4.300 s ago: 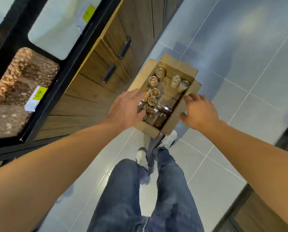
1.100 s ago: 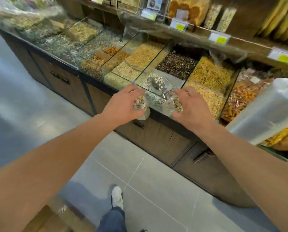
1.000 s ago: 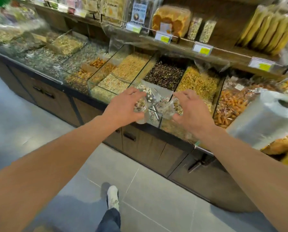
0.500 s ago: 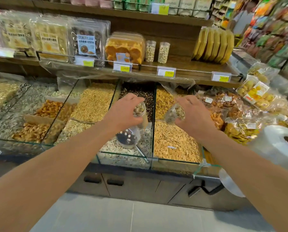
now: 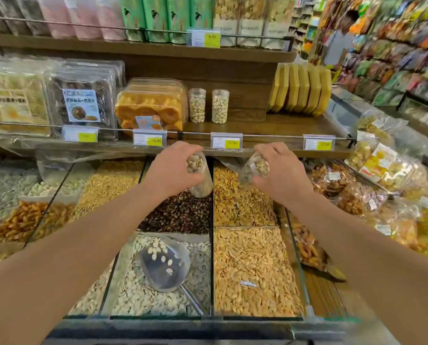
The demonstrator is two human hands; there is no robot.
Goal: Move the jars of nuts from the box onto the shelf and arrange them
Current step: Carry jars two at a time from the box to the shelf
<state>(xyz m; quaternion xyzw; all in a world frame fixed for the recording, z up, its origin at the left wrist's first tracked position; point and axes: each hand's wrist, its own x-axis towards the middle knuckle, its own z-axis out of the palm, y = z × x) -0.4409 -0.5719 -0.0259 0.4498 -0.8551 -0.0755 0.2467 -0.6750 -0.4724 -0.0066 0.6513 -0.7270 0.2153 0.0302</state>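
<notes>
1. Since a moment ago, both hands have risen toward the brown wooden shelf (image 5: 270, 124).
2. Left hand (image 5: 171, 170) fingers wrap one clear plastic nut jar (image 5: 200, 175); right hand (image 5: 281, 171) grips another jar (image 5: 254, 169).
3. Placement beside the two shelved jars (image 5: 209, 105) looks imminent.

Two clear jars of nuts are held in the air, just below the shelf (image 5: 270, 125) rail. The left jar (image 5: 200, 174) tilts slightly, its base toward 5 o'clock. The right jar (image 5: 254, 169) leans with its base toward 7 o'clock. Two more jars (image 5: 197, 105) of pale nuts stand upright, side by side, on the shelf at 12 o'clock.
</notes>
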